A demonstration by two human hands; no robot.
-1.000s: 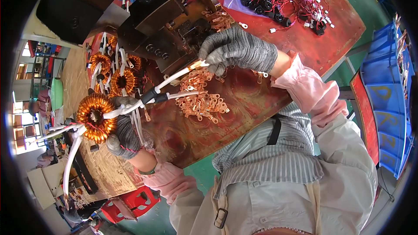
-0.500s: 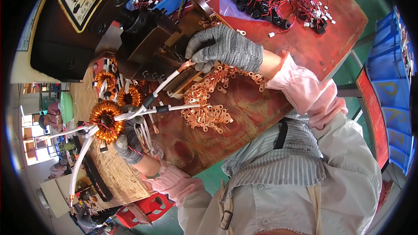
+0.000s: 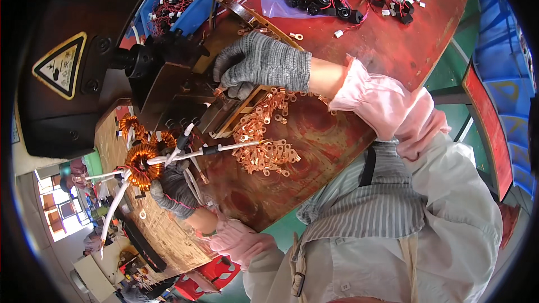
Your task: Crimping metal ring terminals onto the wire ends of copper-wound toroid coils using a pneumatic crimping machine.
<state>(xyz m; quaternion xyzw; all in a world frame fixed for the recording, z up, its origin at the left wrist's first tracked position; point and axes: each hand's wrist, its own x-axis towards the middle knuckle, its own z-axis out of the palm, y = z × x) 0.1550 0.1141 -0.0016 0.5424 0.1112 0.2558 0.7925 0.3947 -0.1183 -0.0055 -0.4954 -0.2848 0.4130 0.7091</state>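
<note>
My left hand point(image 3: 175, 192), in a grey knit glove, is closed at the copper-wound ring coil point(image 3: 142, 166), partly hidden by its leads. Several white-sleeved leads point(image 3: 115, 207) spread from the coil. One with a black sleeve point(image 3: 211, 150) points right toward the lugs; another point(image 3: 183, 139) runs up to the press's underside, where its end is hidden. My right hand point(image 3: 261, 62), also gloved, is at the dark press head point(image 3: 163, 73). Its curled fingertips pinch a small copper cable lug point(image 3: 221, 90) there.
A heap of copper lugs point(image 3: 266, 154) lies on the worn red-brown table point(image 3: 320, 134). Behind are black parts with red wires point(image 3: 337, 0) and a blue bin point(image 3: 193, 19). More coils point(image 3: 164, 137) sit beyond the held one. Blue crates point(image 3: 508, 95) stand at right.
The lead that ran to my right fingers now goes up under the press, its end out of sight. My right hand has moved left against the press head. The view has shifted.
</note>
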